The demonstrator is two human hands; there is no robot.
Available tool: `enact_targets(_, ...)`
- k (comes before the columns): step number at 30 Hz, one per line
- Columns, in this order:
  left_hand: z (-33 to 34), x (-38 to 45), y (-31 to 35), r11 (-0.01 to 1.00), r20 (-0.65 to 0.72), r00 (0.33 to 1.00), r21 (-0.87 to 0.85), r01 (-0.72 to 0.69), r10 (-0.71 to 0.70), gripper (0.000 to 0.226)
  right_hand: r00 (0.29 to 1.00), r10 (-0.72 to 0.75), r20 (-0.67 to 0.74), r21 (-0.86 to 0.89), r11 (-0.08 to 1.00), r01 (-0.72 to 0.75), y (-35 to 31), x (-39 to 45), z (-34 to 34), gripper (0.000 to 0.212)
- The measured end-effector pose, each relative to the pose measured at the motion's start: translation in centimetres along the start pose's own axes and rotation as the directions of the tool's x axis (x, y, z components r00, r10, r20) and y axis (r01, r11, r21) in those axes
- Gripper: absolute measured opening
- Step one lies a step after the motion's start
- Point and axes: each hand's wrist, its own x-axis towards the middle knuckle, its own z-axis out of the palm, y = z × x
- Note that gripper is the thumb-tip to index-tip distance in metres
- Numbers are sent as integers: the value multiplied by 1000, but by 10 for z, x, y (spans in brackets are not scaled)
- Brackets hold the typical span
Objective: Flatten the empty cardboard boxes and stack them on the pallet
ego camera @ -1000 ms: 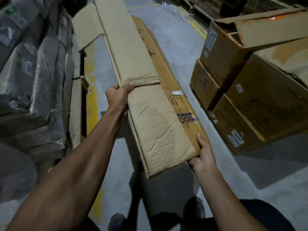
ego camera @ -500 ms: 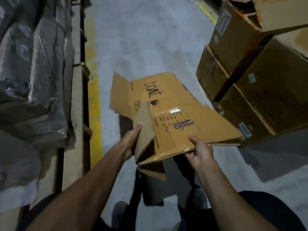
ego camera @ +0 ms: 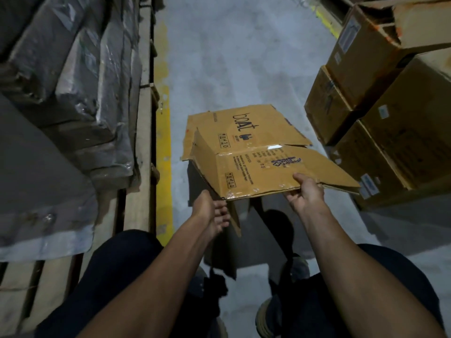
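A partly collapsed cardboard box [ego camera: 256, 152] printed with "boAt" is held above the grey concrete floor [ego camera: 231, 57], just past the middle of the view toward 1 o'clock. Its near edge is gripped by the right hand [ego camera: 303, 193] at about 4 o'clock from the centre, with the thumb laid on the top panel and the fingers curled underneath. The box is tilted, its far panel sloping down and away toward 12 o'clock, while a torn flap [ego camera: 339, 174] juts out toward 3 o'clock beside the right hand.

The left hand [ego camera: 211, 212] is seen at about 6 o'clock from the centre, just under the box's near left corner. Its fingers are loosely bent and point toward the corner; whether the cardboard is actually touched or pinched cannot be told, since the fingertips are lost in the shadow beneath the box. A lower flap [ego camera: 234, 215] hangs down just beside this hand.

A wooden pallet [ego camera: 144, 118] is seen along the left side at 9 o'clock, loaded with plastic-wrapped bundles [ego camera: 73, 81]. A yellow floor line [ego camera: 164, 142] runs beside the pallet, between it and the box. Stacked brown cartons [ego camera: 390, 106] are seen at 2 to 3 o'clock, well apart from the pallet. Dark trousers [ego camera: 117, 276] and a shoe [ego camera: 264, 318] are visible at 6 o'clock
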Motion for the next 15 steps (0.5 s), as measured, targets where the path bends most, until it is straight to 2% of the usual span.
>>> enact_targets(3,-3,-13,-16,978,147,975,-96,183,-168,95,1000,-22,17,14,1000,22,0,-6,-1,55)
enact_targets(5,-1,-17,-28,919,235,948,-279,278,-215,106,999,-31,31,27,999,30,-3,-9,-1,54)
enact_targets(7,0,-23,-39,797,286,942,-521,304,-173,107,999,-41,32,34,999,40,-5,-12,-3,54)
enact_targets(9,1,-23,-41,646,278,955,-710,279,-107,107,999,-45,26,33,998,44,-7,-13,-6,54)
enact_targets(12,-6,-19,-32,456,159,987,-877,150,-18,100,999,-39,0,20,999,39,-4,-14,-12,56)
enact_targets(13,-10,-19,-27,427,112,994,-899,101,1,97,999,-39,-10,13,999,39,-3,-15,-14,56)
enact_targets(15,-21,-14,-14,436,41,999,-900,28,21,93,999,-38,-20,5,999,38,-1,-15,-17,57)
